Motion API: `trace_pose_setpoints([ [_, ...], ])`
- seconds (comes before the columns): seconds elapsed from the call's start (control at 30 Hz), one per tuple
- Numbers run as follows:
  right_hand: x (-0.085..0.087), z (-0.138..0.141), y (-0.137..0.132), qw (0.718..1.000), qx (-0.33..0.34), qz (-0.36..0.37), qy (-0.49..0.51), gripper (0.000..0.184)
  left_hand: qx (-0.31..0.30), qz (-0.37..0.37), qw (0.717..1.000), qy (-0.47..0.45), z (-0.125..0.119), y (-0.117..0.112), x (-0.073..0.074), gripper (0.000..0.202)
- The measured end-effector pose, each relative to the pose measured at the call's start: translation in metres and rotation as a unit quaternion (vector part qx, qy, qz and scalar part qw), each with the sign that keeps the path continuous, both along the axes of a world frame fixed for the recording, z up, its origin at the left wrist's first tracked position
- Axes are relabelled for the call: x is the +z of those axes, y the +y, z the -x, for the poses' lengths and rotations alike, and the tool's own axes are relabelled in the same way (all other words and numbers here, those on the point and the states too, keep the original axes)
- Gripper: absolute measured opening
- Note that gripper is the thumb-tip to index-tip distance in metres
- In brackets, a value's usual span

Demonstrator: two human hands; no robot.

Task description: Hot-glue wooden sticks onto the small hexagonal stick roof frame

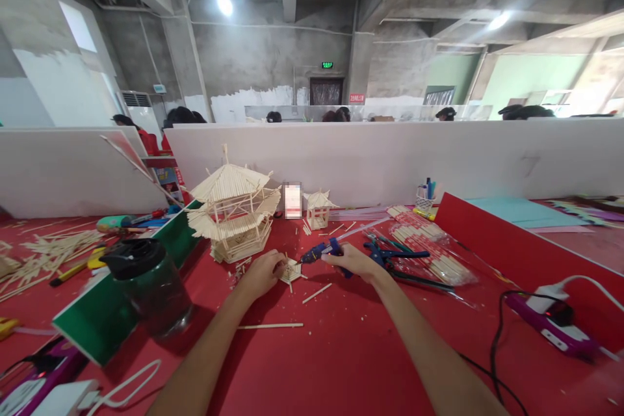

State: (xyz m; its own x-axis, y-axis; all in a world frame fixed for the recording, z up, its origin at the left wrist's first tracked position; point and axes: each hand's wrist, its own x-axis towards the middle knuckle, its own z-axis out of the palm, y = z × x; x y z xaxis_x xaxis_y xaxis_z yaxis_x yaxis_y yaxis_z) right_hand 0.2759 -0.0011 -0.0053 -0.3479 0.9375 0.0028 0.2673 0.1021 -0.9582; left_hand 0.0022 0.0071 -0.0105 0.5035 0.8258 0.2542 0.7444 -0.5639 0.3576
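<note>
My left hand (pixel 263 272) is closed on a small flat piece made of wooden sticks (pixel 292 271) lying on the red table (pixel 341 351). My right hand (pixel 351 261) grips a blue glue gun (pixel 319 251), whose nozzle points left at that stick piece. A two-tier stick pagoda (pixel 234 211) stands just behind my left hand. A smaller stick pavilion (pixel 318 208) stands further back. Loose sticks (pixel 270 325) lie in front of my hands.
A dark lidded jar (pixel 149 286) and a green board (pixel 104 318) stand at the left. Packs of sticks (pixel 429 244) and blue pliers (pixel 394 253) lie right of my right hand. A purple power strip (pixel 556 328) with a black cable is at the right. A white partition (pixel 390 156) closes the back.
</note>
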Motion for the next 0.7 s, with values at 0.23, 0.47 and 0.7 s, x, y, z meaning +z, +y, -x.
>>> trace_pose_setpoints([
  [0.23, -0.003, 0.011, -0.011, 0.985, 0.055, -0.106, -0.122, 0.038, -0.023, 0.0, 1.0, 0.005, 0.001, 0.001, -0.002, 0.017],
  [0.47, -0.013, 0.014, -0.008, 0.974, 0.039, -0.139, -0.177, 0.035, -0.014, 0.009, 1.0, 0.013, 0.001, 0.002, -0.003, 0.017],
  [0.7, -0.014, 0.017, -0.007, 0.964, 0.073, -0.159, -0.202, 0.032, -0.017, 0.0, 1.0, 0.012, 0.001, 0.002, -0.003, 0.018],
])
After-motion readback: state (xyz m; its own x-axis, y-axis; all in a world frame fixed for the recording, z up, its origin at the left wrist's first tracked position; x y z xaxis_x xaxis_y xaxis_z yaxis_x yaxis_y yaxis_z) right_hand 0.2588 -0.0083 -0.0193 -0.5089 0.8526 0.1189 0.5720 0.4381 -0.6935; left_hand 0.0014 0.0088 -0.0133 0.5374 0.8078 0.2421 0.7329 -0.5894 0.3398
